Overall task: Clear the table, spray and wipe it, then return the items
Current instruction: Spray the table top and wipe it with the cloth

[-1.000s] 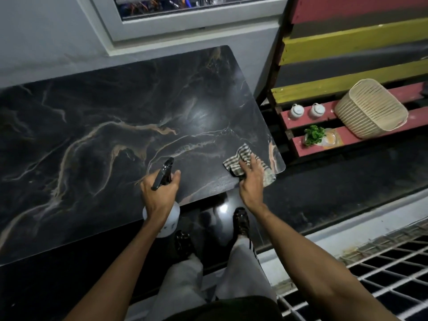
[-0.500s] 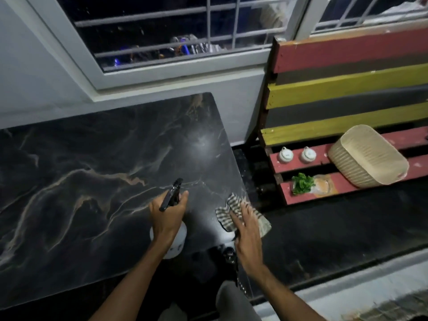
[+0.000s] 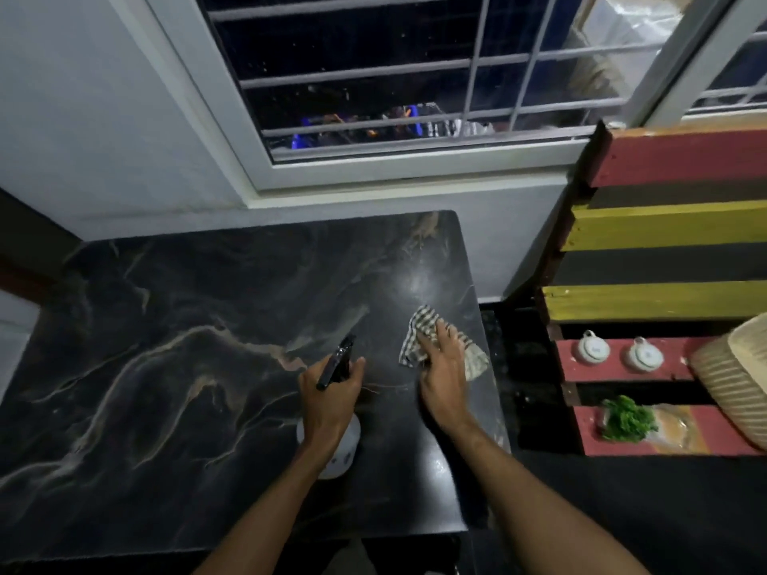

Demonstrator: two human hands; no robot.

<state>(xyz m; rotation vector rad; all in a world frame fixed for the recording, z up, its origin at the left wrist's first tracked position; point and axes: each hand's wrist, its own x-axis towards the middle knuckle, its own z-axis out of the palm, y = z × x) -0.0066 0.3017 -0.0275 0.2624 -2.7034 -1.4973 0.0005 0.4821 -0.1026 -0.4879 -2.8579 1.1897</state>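
Cloth [image 3: 422, 325] slid farther up table [image 3: 166, 325] | right hand [image 3: 442, 379] flat, pressing cloth beneath fingers | left hand [image 3: 330, 404] grip curled round spray bottle [image 3: 348, 448]

No words or numbers can be read here. The white spray bottle [image 3: 332, 454] has a few tiny dark marks on its round belly, just below where the left hand [image 3: 330, 402] grips its neck, but they are too small to read. The little white pots [image 3: 592, 350], well off to the right of the right hand [image 3: 442, 379] that presses the cloth [image 3: 419, 340], each show a faint blue mark, too blurry to read.
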